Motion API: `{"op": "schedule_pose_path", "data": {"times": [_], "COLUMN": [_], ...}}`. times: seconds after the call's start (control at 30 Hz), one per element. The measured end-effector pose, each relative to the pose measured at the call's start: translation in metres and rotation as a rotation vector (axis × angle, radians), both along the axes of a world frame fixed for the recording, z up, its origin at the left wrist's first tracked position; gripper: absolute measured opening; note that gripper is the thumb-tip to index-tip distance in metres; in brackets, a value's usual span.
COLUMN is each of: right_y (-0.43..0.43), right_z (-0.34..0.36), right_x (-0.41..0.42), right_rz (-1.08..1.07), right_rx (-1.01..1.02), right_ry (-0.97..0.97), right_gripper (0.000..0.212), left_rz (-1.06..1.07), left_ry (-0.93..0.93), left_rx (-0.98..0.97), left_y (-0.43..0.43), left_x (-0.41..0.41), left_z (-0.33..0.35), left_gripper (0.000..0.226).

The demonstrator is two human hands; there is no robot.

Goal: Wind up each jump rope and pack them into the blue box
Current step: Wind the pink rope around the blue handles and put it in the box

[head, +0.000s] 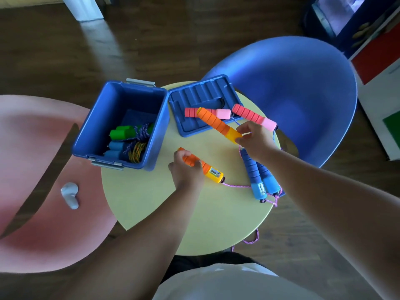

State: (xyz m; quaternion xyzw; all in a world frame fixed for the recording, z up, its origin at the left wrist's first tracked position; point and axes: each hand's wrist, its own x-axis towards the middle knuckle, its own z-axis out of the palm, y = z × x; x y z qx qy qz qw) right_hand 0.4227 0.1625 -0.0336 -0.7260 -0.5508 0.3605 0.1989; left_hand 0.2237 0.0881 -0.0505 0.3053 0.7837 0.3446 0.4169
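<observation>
The blue box (101, 118) stands open at the table's left and holds wound ropes with green handles (121, 132) and blue handles (114, 148). My left hand (186, 167) grips one orange handle (211, 172) lying on the table. My right hand (254, 137) holds the yellow end of the other orange handle (216, 124), raised over the lid. A purple rope (236, 185) trails from the orange handle and hangs off the table's near edge. A pink-handled rope (249, 113) lies at the back, and a blue-handled pair (259, 180) lies on the right.
The box's blue lid (194, 98) lies upturned beside the box on the round yellow table (151, 202). A blue chair (303, 94) stands behind the table, a pink chair (43, 169) to the left with a small white object (70, 194) on it.
</observation>
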Motion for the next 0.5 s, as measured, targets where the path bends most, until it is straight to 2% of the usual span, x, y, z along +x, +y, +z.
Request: {"op": "schedule_pose_path", "data": {"times": [0.33,0.5], "right_y": [-0.013,-0.019], "right_z": [-0.008,-0.013], "right_x": [-0.024,-0.033], "right_rz": [0.183,0.249], "right_rx": [-0.052,-0.041], "right_ry": [-0.033,-0.047], "right_gripper": [0.021,0.022], "left_rz": [-0.013,0.104], "left_ry": [-0.015,-0.155], "left_rx": [-0.03,-0.053], "left_y": [0.012,0.02], "left_x": [0.001,0.0], "left_z": [-0.015,-0.019], "left_gripper": [0.034,0.027]}}
